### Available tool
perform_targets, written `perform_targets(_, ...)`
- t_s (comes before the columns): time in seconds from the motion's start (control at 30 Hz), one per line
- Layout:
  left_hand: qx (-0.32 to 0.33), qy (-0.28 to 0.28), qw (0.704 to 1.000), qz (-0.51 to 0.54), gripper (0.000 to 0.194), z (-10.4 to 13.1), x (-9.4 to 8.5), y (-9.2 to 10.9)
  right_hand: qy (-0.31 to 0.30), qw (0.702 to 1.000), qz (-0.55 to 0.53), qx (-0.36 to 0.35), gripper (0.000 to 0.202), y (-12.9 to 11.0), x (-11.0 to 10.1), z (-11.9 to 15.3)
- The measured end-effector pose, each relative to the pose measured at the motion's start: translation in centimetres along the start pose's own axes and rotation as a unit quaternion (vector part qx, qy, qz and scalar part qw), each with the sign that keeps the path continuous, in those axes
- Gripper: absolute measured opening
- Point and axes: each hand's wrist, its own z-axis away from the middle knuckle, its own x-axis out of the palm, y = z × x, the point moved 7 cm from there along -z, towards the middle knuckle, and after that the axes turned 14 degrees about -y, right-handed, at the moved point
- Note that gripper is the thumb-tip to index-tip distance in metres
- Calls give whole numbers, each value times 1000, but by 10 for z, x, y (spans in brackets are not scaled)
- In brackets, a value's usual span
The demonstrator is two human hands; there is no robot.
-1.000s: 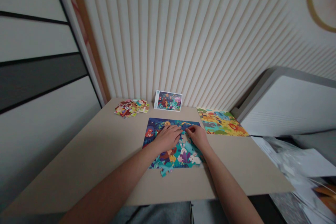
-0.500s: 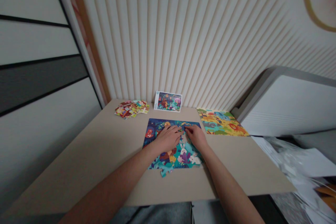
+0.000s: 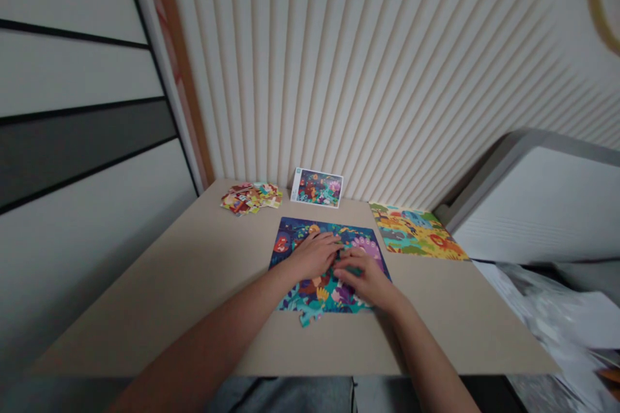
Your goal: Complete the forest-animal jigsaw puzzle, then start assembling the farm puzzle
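Note:
A dark blue, many-coloured jigsaw puzzle [image 3: 290, 297] lies on the table under both hands. My left hand [image 3: 317, 255] rests flat on its upper middle, fingers stretched to the right. My right hand [image 3: 365, 279] is over the right-centre part, fingers bent and apart, the tips close to my left fingertips. No piece shows between its fingers. A teal puzzle piece [image 3: 308, 316] sticks out past the puzzle's front edge; whether it is joined cannot be seen. The part of the picture beneath my hands is hidden.
A picture card [image 3: 317, 188] of the same scene leans on the ribbed wall [image 3: 310, 64]. Left of it lies a pile of loose pieces [image 3: 249, 197]. A yellow animal puzzle [image 3: 419, 232] is at the table's [image 3: 203, 277] back right. Clear plastic wrapping [image 3: 547, 310] lies beyond the right edge.
My right hand has moved down and towards me from the puzzle's upper right, its fingers now spread more, uncovering a pink-purple area. My left hand stays on the puzzle. The view has shifted slightly.

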Motion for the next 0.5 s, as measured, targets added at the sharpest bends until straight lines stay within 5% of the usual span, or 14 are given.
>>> perform_targets(0.1,6,-6,1000,17,34,1,1,-2,-98,993,-14,-61,35,-28,19,1)
perform_targets(0.23,13,-14,1000,25,36,1,1,-4,-137,988,40,-60,51,-39,30,-2)
perform_targets(0.5,12,-4,998,62,34,2,-2,-6,-158,983,-59,-73,24,-50,38,-1)
